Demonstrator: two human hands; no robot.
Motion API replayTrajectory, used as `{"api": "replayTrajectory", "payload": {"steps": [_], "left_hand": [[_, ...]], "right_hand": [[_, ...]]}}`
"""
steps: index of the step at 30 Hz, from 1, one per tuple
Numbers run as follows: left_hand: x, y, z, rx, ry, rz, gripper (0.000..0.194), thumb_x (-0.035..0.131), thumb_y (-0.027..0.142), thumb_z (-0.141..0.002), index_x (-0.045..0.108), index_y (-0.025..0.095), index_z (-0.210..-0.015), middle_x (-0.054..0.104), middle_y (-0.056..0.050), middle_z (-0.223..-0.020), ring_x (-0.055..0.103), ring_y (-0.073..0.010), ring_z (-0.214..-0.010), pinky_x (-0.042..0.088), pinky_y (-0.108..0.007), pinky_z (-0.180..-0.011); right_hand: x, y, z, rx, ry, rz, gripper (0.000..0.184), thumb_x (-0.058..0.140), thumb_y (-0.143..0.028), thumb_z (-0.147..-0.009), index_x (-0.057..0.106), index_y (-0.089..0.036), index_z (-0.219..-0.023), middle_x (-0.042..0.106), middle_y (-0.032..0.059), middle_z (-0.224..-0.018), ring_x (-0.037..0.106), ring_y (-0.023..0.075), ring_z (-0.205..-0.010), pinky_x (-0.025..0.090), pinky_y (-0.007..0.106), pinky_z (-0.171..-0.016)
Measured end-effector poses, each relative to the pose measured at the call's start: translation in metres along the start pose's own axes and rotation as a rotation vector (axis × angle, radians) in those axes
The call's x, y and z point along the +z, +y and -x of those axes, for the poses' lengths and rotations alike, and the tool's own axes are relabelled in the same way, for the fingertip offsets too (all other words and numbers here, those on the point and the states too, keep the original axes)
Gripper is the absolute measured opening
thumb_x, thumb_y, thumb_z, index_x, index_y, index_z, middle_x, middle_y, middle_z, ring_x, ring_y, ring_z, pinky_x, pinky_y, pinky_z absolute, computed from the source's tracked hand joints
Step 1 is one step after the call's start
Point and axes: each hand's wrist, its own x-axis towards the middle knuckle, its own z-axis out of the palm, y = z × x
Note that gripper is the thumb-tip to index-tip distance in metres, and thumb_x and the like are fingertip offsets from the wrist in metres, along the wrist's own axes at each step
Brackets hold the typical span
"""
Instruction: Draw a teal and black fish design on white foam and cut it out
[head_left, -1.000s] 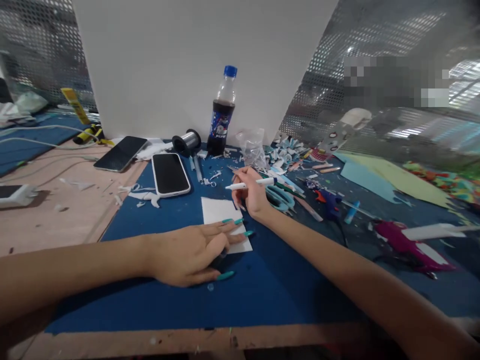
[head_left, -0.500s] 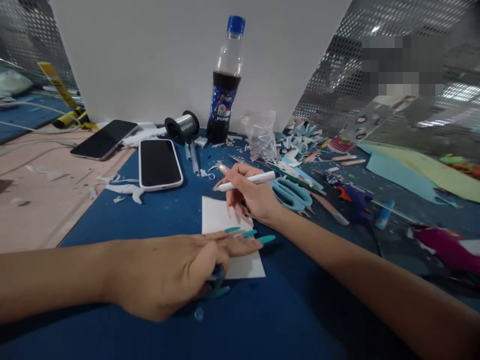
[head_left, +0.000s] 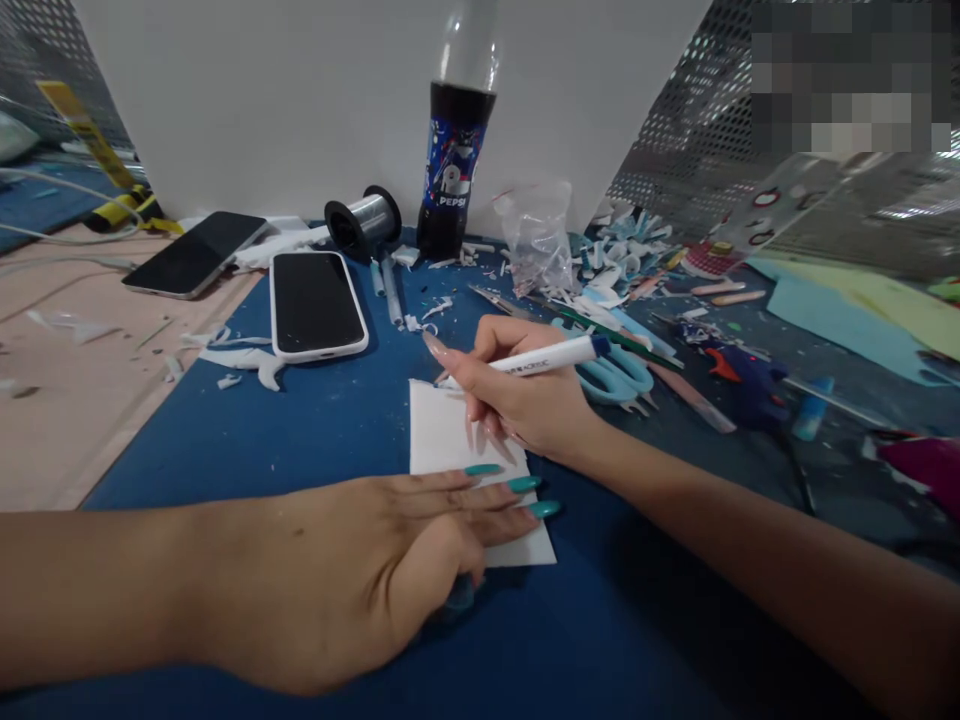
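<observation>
My left hand lies palm down on a white sheet of paper, its fingers stretched out across the lower half. A bluish shape shows below its bent thumb, too hidden to name. Above the upper part of the sheet, my right hand grips a white marker with a dark blue end. The marker's tip points left, near the paper's top edge; whether it touches I cannot tell. Light blue scissors lie just behind the right hand.
Two phones, one white-edged and one dark, lie at the left. Behind stand a wire spool and a Pepsi bottle. Paper scraps, a plastic bag and a blue glue gun fill the right side.
The view has tipped downward and closer. My left fingers lie flatter on the paper, and my right hand still holds the marker near the sheet's top edge.
</observation>
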Motion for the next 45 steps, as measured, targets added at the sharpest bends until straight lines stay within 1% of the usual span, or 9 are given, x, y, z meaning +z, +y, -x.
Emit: {"api": "replayTrajectory", "payload": {"steps": [6,12,21,25,28,30,35,41,45], "left_hand": [[-0.0018,0.0005,0.0019,0.083,-0.052,-0.066,0.05,0.025,0.019,-0.108,0.059,0.004,-0.142,0.032,-0.011,-0.165,0.019,-0.0185,-0.158,0.024,-0.031,-0.131],[-0.0022,-0.0027,0.0026,0.099,-0.038,-0.001,0.05,0.017,0.027,-0.112,0.066,0.018,-0.109,0.044,-0.004,-0.162,0.029,-0.0178,-0.157,0.029,-0.03,-0.13],[-0.0038,-0.0006,-0.0011,0.028,-0.094,0.159,0.054,0.014,0.033,-0.112,0.066,0.018,-0.112,0.041,-0.003,-0.165,0.026,-0.0171,-0.159,0.022,-0.03,-0.132],[-0.0073,0.0047,-0.0038,-0.076,-0.097,0.106,0.072,0.004,0.038,-0.111,0.071,0.015,-0.122,0.034,0.001,-0.168,0.012,-0.0195,-0.162,0.014,-0.033,-0.133],[-0.0093,0.0053,-0.0043,-0.088,-0.107,0.105,0.067,0.008,0.039,-0.112,0.058,0.015,-0.149,0.033,0.0,-0.168,0.016,-0.0217,-0.161,0.021,-0.034,-0.132],[-0.0095,0.0039,-0.0036,-0.08,-0.11,0.088,0.059,0.015,0.037,-0.113,0.051,0.017,-0.155,0.034,0.0,-0.168,0.019,-0.0219,-0.16,0.026,-0.035,-0.131],[-0.008,0.0012,-0.0016,0.024,-0.077,-0.02,0.046,0.029,0.026,-0.112,0.071,0.012,-0.123,0.041,-0.004,-0.163,0.023,-0.0218,-0.159,0.028,-0.031,-0.13],[-0.0073,0.0034,-0.0039,-0.05,-0.054,0.052,0.06,0.014,0.034,-0.112,0.054,0.017,-0.152,0.042,-0.004,-0.164,0.027,-0.0222,-0.159,0.031,-0.038,-0.13],[-0.003,-0.0024,-0.0027,-0.014,-0.023,0.074,0.058,0.017,0.036,-0.112,0.052,0.017,-0.154,0.044,-0.007,-0.163,0.028,-0.0246,-0.158,0.031,-0.042,-0.13]], "right_hand": [[-0.0024,0.0052,-0.0057,0.077,-0.02,-0.005,0.045,0.079,-0.036,-0.086,0.045,-0.022,-0.062,0.057,-0.0062,-0.041,0.041,0.0041,-0.027,0.028,0.013,-0.028],[0.0003,0.0023,-0.0008,-0.004,0.082,0.07,0.057,0.081,-0.044,-0.086,0.039,-0.022,-0.055,0.047,-0.0076,-0.036,0.036,0.0039,-0.026,0.03,0.016,-0.028],[0.0055,-0.0004,-0.0059,0.103,-0.045,-0.102,0.06,0.086,-0.058,-0.077,0.042,-0.022,-0.057,0.057,-0.0052,-0.04,0.041,0.0048,-0.027,0.027,0.015,-0.026],[0.0067,-0.0005,-0.0037,0.005,0.139,-0.059,0.055,0.084,-0.053,-0.081,0.044,-0.022,-0.06,0.056,-0.0068,-0.04,0.042,0.005,-0.028,0.03,0.015,-0.027],[0.0048,-0.0008,-0.003,-0.076,0.264,-0.015,0.053,0.083,-0.049,-0.083,0.044,-0.023,-0.059,0.054,-0.0065,-0.04,0.039,0.0049,-0.027,0.027,0.017,-0.026],[0.0033,-0.0012,-0.0023,-0.056,0.213,0.014,0.056,0.084,-0.049,-0.083,0.042,-0.023,-0.056,0.052,-0.0061,-0.039,0.037,0.0049,-0.027,0.025,0.018,-0.026],[0.0022,-0.0019,0.0003,0.023,0.056,0.127,0.057,0.082,-0.045,-0.085,0.039,-0.023,-0.054,0.047,-0.007,-0.038,0.037,0.0047,-0.027,0.026,0.018,-0.027],[0.0015,0.0003,0.0002,0.039,-0.064,0.091,0.051,0.078,-0.044,-0.088,0.042,-0.023,-0.06,0.055,-0.0059,-0.042,0.04,0.0052,-0.028,0.028,0.016,-0.027],[0.0018,0.0015,0.001,0.019,0.019,0.124,0.056,0.081,-0.046,-0.086,0.04,-0.023,-0.057,0.05,-0.0071,-0.039,0.041,0.0051,-0.029,0.032,0.016,-0.028]]}}
